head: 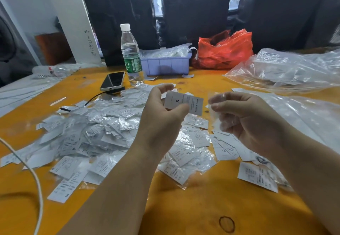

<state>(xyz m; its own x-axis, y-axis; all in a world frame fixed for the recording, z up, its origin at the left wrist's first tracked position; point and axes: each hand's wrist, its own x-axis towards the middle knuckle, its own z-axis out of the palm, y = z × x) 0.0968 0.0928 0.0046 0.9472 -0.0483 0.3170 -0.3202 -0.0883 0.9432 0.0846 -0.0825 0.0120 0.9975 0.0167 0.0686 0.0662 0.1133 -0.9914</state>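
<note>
My left hand (161, 117) pinches a white size label marked "S" (184, 102) between thumb and fingers, held above the table. My right hand (244, 117) is just right of it and pinches a small clear plastic sleeve (219, 117) at its top edge. The two hands are a short gap apart. Below them a heap of bagged labels (95, 128) spreads over the orange table (202, 207), with loose labels marked "XL" and "S" among them.
A water bottle (131, 54), a phone (112, 81) with a cable, a lilac bin (165, 63) and a red plastic bag (224, 50) stand at the back. Large clear plastic bags (287, 71) lie at the right. A white cable (35, 179) crosses the left front.
</note>
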